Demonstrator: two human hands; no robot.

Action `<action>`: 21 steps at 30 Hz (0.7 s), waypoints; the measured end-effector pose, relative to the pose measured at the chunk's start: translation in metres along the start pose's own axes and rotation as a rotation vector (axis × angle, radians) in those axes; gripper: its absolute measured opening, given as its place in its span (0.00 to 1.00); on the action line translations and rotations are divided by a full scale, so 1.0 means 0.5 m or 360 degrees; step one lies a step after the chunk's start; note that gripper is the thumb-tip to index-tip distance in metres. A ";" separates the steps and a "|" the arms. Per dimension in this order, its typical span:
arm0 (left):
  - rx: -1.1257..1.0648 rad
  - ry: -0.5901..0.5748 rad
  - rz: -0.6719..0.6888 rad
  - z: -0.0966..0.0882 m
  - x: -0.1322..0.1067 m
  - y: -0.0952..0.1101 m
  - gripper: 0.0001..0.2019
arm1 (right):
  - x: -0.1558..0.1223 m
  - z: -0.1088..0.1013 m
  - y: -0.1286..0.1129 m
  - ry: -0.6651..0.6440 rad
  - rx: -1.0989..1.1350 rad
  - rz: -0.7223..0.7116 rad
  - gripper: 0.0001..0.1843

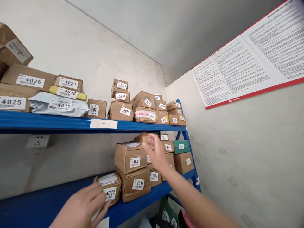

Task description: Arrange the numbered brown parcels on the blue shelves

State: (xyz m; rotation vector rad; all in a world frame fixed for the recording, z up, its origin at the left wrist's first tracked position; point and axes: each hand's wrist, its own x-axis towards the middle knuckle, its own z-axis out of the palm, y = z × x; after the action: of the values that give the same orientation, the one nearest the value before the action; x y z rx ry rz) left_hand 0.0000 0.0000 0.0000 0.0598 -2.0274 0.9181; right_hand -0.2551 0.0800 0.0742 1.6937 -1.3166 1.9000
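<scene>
The right hand point(156, 152), thumb and fingers apart, is by the closed box marked 4021 point(128, 154) on the lower blue shelf point(35, 202), while the left hand point(82, 202), too blurred to tell its grip, fronts the closed box marked 4022 point(113, 186), contents hidden.

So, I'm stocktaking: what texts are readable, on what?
Upper shelf:
"4026": box
"4023": box
"4016": packet
"4025": box
"4015": bag
"4010": box
"3-1": tag
"4013": box
"4018": box
"4004": box
"4003": box
"4002": box
"3009": box
"3012", probably: box
Lower shelf:
"4022": box
"4021": box
"4018": box
"4012": box
"4015": box
"4017": box
Remaining print, poster included: too small or blurred.
</scene>
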 end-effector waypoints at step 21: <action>0.0858 -0.0443 -0.0788 0.127 0.618 -0.146 0.61 | 0.575 -0.004 -0.009 0.0616 -0.0407 0.0157 0.63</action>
State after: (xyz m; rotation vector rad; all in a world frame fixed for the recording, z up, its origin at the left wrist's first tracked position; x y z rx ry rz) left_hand -0.2060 -0.0038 0.2499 0.9845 -1.8176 1.1403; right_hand -0.3327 -0.0174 0.3334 1.0914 -1.4277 1.8919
